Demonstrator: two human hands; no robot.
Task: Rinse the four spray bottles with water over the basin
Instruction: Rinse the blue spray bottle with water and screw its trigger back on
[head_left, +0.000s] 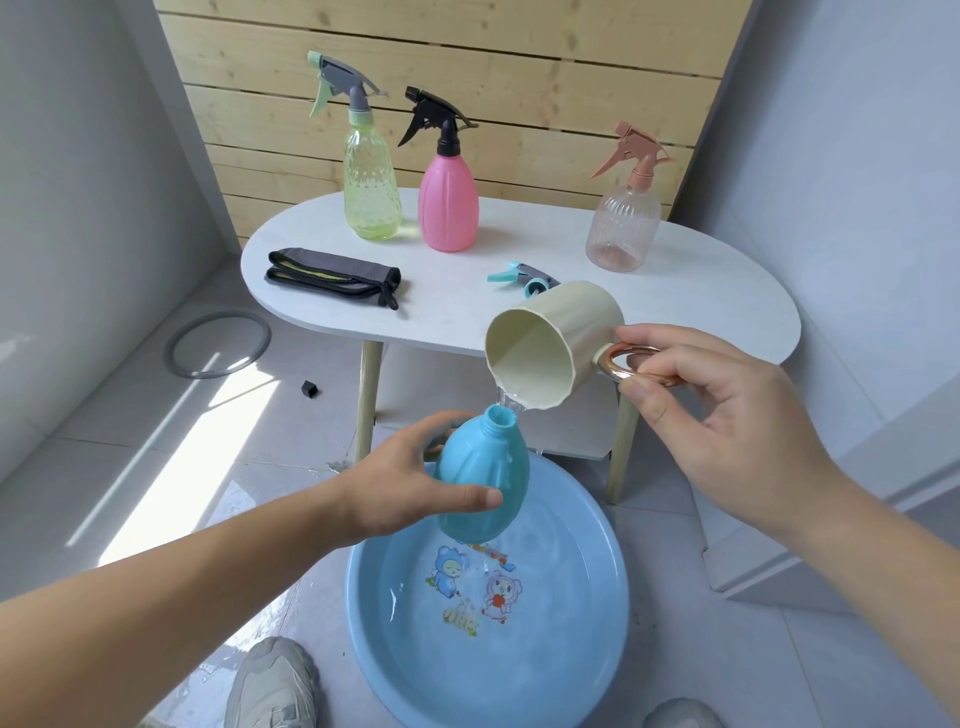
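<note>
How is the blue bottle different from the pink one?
The blue bottle has no sprayer, its neck open; the pink bottle wears a black trigger sprayer. The blue bottle is held tilted in the left hand above the basin; the pink bottle stands upright on the table. Both are opaque, bulb-shaped and ribbed.

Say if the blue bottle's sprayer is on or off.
Off. The blue bottle has a bare open neck; a sprayer lies on the table.

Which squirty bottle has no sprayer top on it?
The blue bottle that the left hand holds over the basin. Its neck is bare; the green bottle, pink bottle and peach bottle on the table have trigger tops.
</note>
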